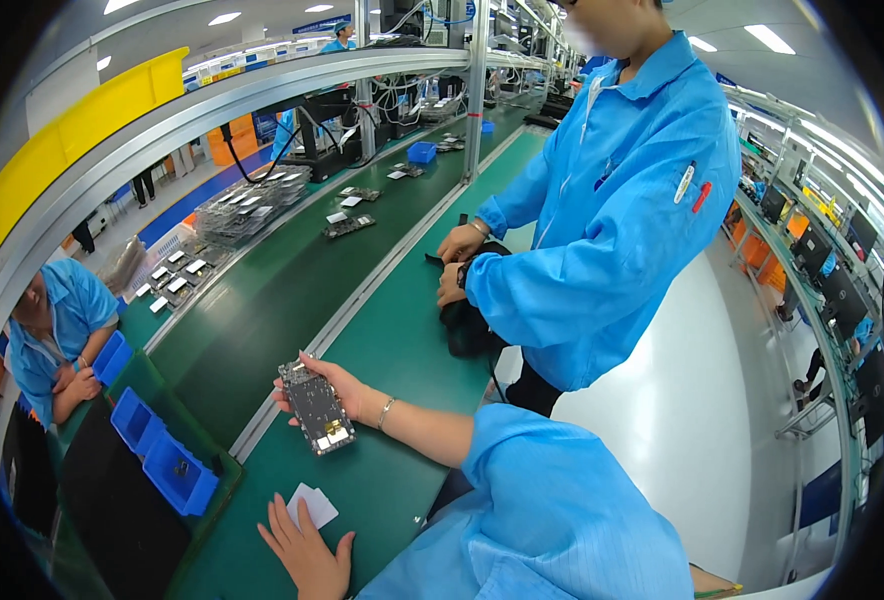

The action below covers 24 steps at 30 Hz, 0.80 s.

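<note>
My right hand [337,385] grips a dark circuit board [315,405] by its edges, holding it tilted above the green worktop [402,470]. The board carries small metal parts at its far end, with a gold patch and a white patch near its lower end. My left hand [307,555] is open, palm down with the fingers spread. Its fingertips reach a few small white cards [316,508] lying on the worktop; whether they press on them I cannot tell.
Blue bins [180,474] stand left of my hands beside a black mat [112,500]. Beyond a metal rail, a dark green belt [262,310] carries more circuit boards [349,226]. At the right, a co-worker in a blue jacket [602,220] handles a black bag-like thing [472,325]. Another person sits far left.
</note>
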Available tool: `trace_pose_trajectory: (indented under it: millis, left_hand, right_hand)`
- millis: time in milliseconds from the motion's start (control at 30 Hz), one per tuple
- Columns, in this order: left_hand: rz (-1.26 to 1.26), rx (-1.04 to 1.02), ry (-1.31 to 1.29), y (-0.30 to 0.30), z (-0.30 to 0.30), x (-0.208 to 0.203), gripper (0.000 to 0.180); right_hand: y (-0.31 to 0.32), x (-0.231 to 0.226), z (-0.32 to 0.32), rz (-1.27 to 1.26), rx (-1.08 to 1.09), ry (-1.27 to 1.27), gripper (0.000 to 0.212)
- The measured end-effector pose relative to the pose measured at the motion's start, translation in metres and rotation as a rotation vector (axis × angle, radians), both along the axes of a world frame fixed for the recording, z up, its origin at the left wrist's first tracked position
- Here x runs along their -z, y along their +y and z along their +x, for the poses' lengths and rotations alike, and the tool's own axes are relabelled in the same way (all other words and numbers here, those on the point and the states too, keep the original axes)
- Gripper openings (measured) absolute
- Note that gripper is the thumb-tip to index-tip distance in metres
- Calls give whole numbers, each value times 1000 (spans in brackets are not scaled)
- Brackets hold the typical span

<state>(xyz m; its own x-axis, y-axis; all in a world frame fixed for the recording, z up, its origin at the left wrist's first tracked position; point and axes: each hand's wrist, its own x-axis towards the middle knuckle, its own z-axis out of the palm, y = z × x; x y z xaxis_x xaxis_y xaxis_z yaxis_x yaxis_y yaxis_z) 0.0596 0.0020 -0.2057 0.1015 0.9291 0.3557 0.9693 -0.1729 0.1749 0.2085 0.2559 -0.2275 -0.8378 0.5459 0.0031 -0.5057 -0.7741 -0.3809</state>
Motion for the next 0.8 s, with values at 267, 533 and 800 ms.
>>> trace_pose_trajectory:
  millis: [267,533,800]
  left_hand:
    - [-26,181,-269,18,-23,44,53]
    - [198,215,-417,38,-10,18,38]
    - [227,-12,-1402,47,-61,-27,40]
  right_hand:
    - [-16,-1,-17,32,-87,-62,62]
    - [-27,-54,-43,243,-35,-63,71]
    - [-42,-92,-79,405,-97,19,84]
